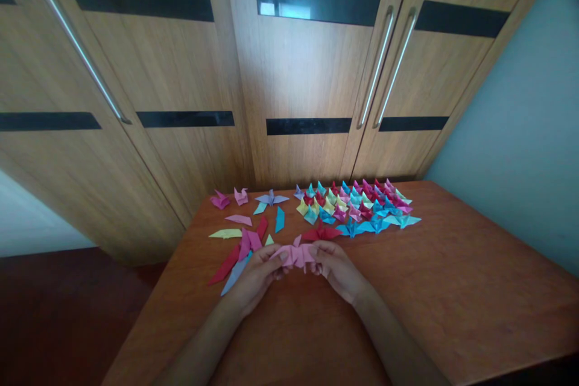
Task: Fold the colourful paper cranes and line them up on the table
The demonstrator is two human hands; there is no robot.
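A pink origami crane [297, 255] is stretched between my two hands, just above the table's near middle. My left hand [262, 268] pinches its left wing between thumb and fingers. On the other side, my right hand [333, 264] grips the right wing the same way. The crane's wings are spread and a narrow point sticks up at its centre. Right behind it lies a red folded crane [321, 232]. Beside my left hand is a loose pile of folded paper pieces, among them a magenta one [248, 242] and a red one [226, 263].
Rows of colourful paper cranes [357, 202] stand at the back right of the wooden table [429, 289]. A lavender crane [271, 198] and two pink ones sit at the back left. A wooden wardrobe [298, 72] rises directly behind the table, with a wall at right.
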